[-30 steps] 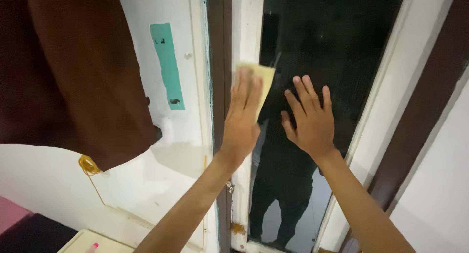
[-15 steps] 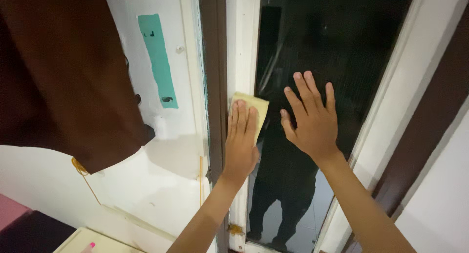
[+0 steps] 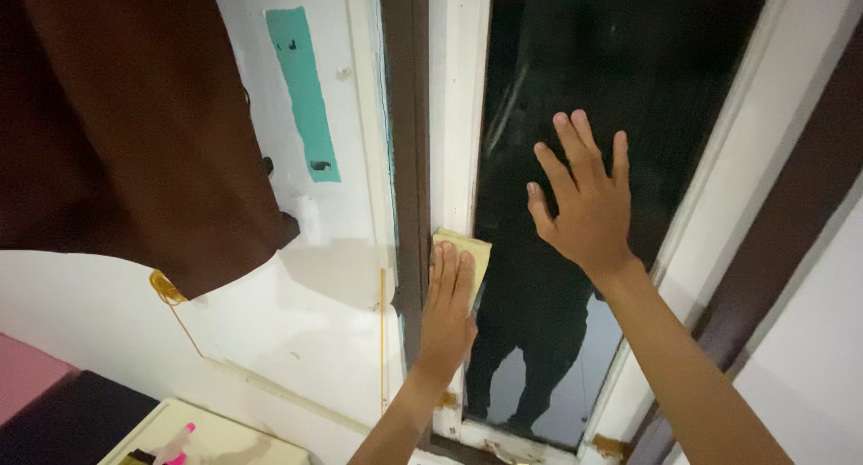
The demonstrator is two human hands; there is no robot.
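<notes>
My left hand lies flat on a pale yellow cloth and presses it against the white window frame, low on the left edge of the dark glass pane. Only the cloth's upper part shows above my fingers. My right hand rests open on the glass with the fingers spread, higher and to the right of the cloth. A dim reflection of a person shows in the glass below my hands.
A dark brown curtain hangs at the left, over a white wall with a teal strip. A brown frame post runs beside the white frame. At the bottom left stands a white surface with a pink-tipped object.
My left hand has slid the yellow cloth down the white frame, from level with my right hand to well below it. My right hand has stayed on the glass.
</notes>
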